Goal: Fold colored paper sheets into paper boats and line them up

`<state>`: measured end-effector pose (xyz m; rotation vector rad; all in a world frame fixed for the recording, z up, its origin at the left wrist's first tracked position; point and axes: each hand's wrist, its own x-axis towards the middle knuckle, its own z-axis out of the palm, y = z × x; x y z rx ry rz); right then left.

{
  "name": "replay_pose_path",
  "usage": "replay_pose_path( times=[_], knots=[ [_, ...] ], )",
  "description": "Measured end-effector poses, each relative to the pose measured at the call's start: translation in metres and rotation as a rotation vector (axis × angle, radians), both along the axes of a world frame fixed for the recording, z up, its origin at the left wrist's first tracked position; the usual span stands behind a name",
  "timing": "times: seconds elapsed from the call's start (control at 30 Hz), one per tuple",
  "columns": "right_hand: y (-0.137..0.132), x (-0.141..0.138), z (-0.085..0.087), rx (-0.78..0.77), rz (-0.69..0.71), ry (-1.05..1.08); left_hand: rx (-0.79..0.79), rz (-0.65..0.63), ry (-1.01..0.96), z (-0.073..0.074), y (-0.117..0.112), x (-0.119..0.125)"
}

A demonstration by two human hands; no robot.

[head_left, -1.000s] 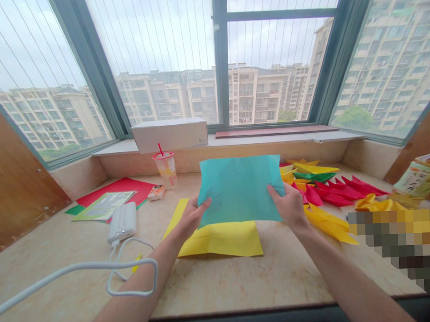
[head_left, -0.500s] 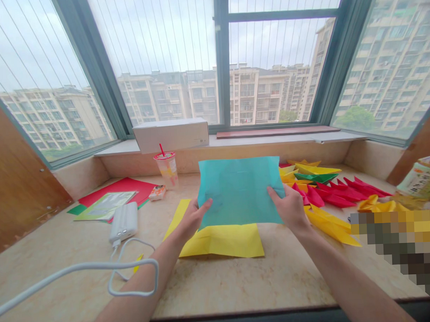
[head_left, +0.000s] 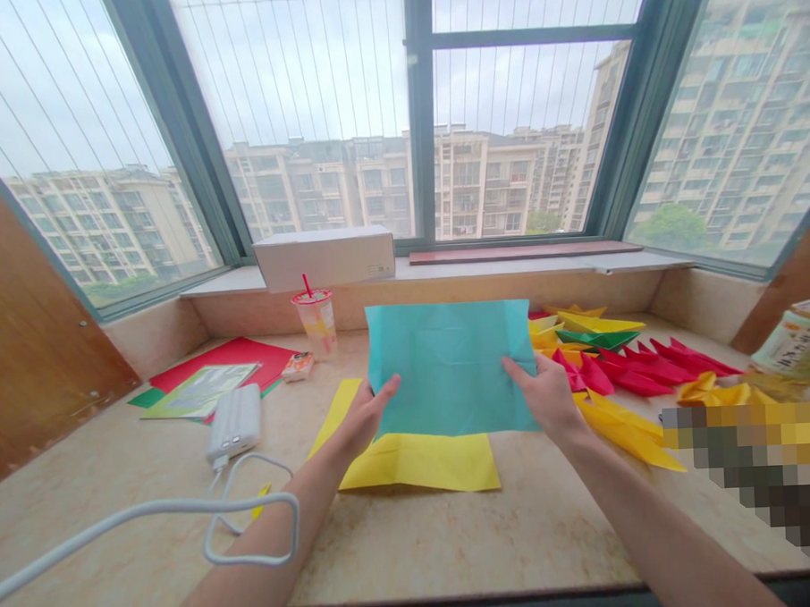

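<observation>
A sheet of teal paper (head_left: 451,364) is held up by its two side edges, roughly facing me, with faint creases across it. My left hand (head_left: 369,411) pinches its left edge, thumb on the near face and fingers behind. On the right edge, my right hand (head_left: 547,391) grips the same way. Below and behind the teal sheet, creased yellow paper (head_left: 426,468) lies on the counter, partly covered from view by the sheet and my left forearm.
Folded paper pieces in pink (head_left: 632,365), yellow and green (head_left: 598,339) lie at right near a bottle (head_left: 796,336). At left are red paper (head_left: 229,360), a white power bank (head_left: 236,423) with a cable (head_left: 152,507), a small packet (head_left: 298,366) and a lidded cup (head_left: 316,321).
The teal sheet looks flatter and slightly wider, its upper left corner now further out. Both hands keep nearly the same place and hold. The whole view has shifted slightly.
</observation>
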<state>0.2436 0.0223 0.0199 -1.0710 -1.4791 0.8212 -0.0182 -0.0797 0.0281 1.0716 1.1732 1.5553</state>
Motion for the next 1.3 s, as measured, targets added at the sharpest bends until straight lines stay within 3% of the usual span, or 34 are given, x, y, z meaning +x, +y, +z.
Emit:
replay_pose_path(
  times=[0.5, 1.07, 1.3],
  knots=[
    [-0.007, -0.001, 0.004, 0.1, -0.131, -0.21, -0.006, -0.004, 0.072, -0.006, 0.006, -0.01],
    [-0.008, -0.003, 0.002, 0.154, -0.181, -0.222, 0.035, -0.053, 0.045, -0.005, 0.001, -0.008],
    [-0.018, -0.01, 0.001, 0.208, -0.156, -0.193, 0.001, -0.155, -0.068, -0.011, 0.001, -0.007]
  ],
)
